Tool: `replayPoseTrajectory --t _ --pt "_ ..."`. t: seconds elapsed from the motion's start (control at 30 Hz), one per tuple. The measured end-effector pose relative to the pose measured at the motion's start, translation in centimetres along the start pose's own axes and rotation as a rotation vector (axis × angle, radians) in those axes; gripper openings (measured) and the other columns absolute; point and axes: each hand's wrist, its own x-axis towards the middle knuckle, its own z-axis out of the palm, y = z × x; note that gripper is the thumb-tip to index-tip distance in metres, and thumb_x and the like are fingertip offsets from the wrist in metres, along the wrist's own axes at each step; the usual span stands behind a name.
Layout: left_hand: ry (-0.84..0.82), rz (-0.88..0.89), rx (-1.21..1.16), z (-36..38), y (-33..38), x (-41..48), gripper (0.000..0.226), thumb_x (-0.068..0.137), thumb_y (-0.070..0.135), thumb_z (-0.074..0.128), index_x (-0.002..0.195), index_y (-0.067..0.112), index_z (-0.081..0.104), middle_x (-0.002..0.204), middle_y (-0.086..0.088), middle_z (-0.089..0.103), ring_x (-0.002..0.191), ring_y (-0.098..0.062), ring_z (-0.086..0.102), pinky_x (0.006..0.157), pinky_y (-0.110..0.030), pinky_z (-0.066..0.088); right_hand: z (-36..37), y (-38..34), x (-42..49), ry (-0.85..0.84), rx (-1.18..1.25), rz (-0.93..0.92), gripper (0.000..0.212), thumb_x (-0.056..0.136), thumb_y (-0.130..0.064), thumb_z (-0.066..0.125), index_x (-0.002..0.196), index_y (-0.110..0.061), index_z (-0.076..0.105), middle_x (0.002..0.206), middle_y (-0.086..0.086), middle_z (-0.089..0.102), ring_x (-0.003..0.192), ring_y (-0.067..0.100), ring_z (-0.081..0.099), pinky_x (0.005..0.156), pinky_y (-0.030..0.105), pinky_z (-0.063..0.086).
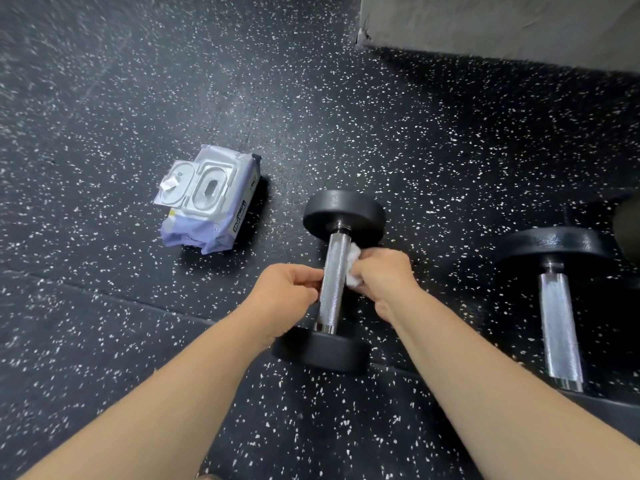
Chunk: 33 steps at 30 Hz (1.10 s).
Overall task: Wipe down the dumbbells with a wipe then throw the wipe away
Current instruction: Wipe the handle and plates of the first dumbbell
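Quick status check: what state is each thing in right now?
Wipes pack: on floor, lid flipped open.
Near dumbbell: lying on floor, handle held.
Wipe: bunched, pressed against that handle.
Left hand: pinches the handle.
Right hand: grips the wipe.
Second dumbbell: lying on floor, untouched.

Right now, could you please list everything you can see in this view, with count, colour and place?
centre dumbbell: one, black heads and steel handle, lying on the floor mid-frame.
right dumbbell: one, black and steel, on the floor at the right.
wipe: one, white, bunched against the centre dumbbell's handle.
wipes pack: one, pale purple, lid open, on the floor left of the dumbbells.
floor: one, black with white speckles.
wall: one, grey, top right.
left hand: one, bare, holds the handle from the left.
right hand: one, bare, grips the wipe on the handle's right side.
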Motion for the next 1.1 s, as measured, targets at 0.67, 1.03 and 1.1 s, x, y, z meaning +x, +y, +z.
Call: replayPoseTrajectory --t 0.67,1.03,1.1 --pt "-0.041 0.030 0.175 -0.7 0.2 0.0 0.022 0.075 0.000 0.069 0.090 0.016 0.071 0.084 -0.013 0.075 0.069 -0.021 0.065 0.074 -0.036 0.055 2.8 -0.3 -2.1 -0.202 0.100 0.120 0.018 0.092 -0.008 0.048 0.076 -0.008 0.057 0.063 0.009 0.050 0.052 0.023 0.049 0.048 0.029 0.039" --pt "-0.302 0.057 0.051 7.4 0.7 -0.9 0.024 0.078 -0.005 0.066 0.098 0.008 0.072 0.095 -0.019 0.074 0.084 -0.026 0.069 0.087 -0.047 0.056 -6.5 1.9 -3.8 0.120 -0.050 -0.036 0.032 0.083 -0.007 0.053 0.052 -0.010 0.045 0.053 0.011 0.043 0.040 0.020 0.037 0.039 0.019 0.029" --pt "-0.328 0.043 0.053 8.6 1.0 -0.9 0.024 0.079 -0.003 0.069 0.100 0.009 0.073 0.095 -0.017 0.075 0.082 -0.024 0.068 0.088 -0.044 0.056 -7.5 2.5 -3.8 0.150 -0.073 -0.057 0.036 0.080 -0.008 0.054 0.047 -0.013 0.043 0.053 0.011 0.040 0.048 0.021 0.035 0.045 0.026 0.028"
